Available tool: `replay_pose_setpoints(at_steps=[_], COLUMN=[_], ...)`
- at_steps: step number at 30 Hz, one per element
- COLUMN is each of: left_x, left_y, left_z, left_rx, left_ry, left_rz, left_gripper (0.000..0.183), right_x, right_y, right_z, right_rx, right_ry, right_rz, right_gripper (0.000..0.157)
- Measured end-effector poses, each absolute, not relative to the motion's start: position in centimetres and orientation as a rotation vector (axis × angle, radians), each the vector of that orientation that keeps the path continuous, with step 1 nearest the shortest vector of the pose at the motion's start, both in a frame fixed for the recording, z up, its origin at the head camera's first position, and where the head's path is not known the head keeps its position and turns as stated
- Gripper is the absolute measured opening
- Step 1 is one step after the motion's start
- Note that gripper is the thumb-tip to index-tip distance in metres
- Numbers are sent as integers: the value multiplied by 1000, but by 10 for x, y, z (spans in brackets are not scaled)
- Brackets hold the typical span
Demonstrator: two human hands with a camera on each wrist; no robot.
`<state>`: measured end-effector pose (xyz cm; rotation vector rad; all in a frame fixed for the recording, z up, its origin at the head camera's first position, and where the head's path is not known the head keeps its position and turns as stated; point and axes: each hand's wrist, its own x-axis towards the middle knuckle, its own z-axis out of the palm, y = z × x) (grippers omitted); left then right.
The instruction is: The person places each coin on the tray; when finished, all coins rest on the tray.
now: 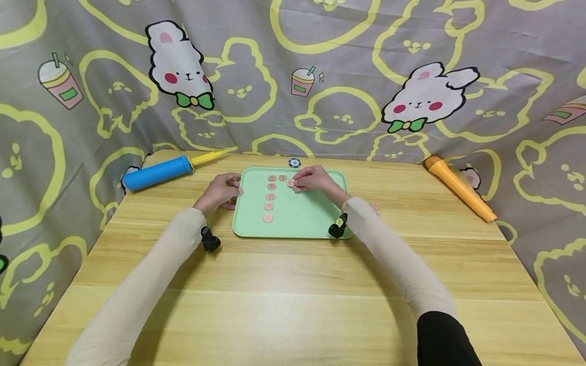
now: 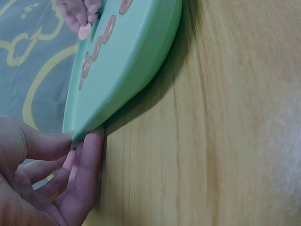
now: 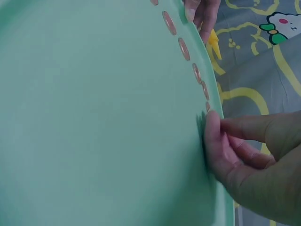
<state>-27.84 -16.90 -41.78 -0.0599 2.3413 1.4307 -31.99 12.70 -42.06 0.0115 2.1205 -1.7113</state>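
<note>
A pale green tray [image 1: 302, 218] lies on the table, with several copper-coloured coins [image 1: 268, 207] on it in a column on its left side and a short row along the far edge. My left hand [image 1: 222, 192] pinches the tray's left rim, thumb on top and fingers beneath in the left wrist view. Over the far part of the tray, my right hand [image 1: 316, 180] pinches a coin [image 2: 84, 31] between thumb and fingers, just right of the short row. In the right wrist view those fingertips are close over the tray, and they hide the coin.
More coins [image 1: 376, 207] lie right of the tray, partly behind my right sleeve. A blue pump-like tube with a yellow end [image 1: 157, 174] lies back left, an orange microphone-shaped thing [image 1: 460, 188] back right. Beyond the tray sits a dark-edged chip [image 1: 295, 162], near the patterned curtain [image 1: 339, 137].
</note>
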Motion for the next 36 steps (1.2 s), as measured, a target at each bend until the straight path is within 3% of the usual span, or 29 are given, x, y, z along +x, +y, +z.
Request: replay_pose_setpoints(at_steps=[11, 27, 36], left_x=[-281, -279, -277], left_y=[-167, -167, -165], left_z=[-419, -416, -415], left_rx=[-47, -53, -46], left_ry=[2332, 2319, 2336], left_rz=[1431, 1420, 1404], left_gripper=[61, 62, 61], right_x=[-320, -318, -327], right_y=[111, 104, 110], right_z=[-420, -420, -409], right_rx=[-68, -176, -74], right_ry=[2439, 2572, 2356], right_rz=[-1393, -1207, -1249], right_gripper=[9, 48, 37])
